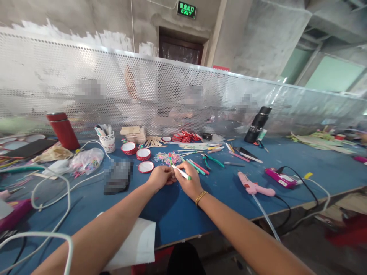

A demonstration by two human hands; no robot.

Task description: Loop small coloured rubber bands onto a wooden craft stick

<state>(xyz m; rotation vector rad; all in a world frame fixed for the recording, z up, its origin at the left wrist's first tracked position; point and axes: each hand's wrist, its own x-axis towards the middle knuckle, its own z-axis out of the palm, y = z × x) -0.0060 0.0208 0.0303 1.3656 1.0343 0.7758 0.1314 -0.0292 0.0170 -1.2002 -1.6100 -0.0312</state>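
My left hand (pixel 161 177) is closed, its fingertips pinching a small narrow stick (pixel 170 158) coloured red and green. My right hand (pixel 189 181) grips a white marker pen (pixel 181 173) with a green end, its front part close to the stick. Both hands meet just above the blue table (pixel 166 217). Behind them lies a tangle of thin pastel strings (pixel 162 157). To the right are several coloured markers (pixel 196 167) and green-handled pliers (pixel 207 162). Left of my hands sits a round white piece with a red rim (pixel 146 167). The marker's tip is hidden by my fingers.
A pink glue gun (pixel 254 185) lies to the right near a magenta device (pixel 281 178). A black bottle (pixel 257 125) and a red flask (pixel 63 131) stand farther back, before a perforated metal screen (pixel 160 95). White cables (pixel 69 191) loop across the left side.
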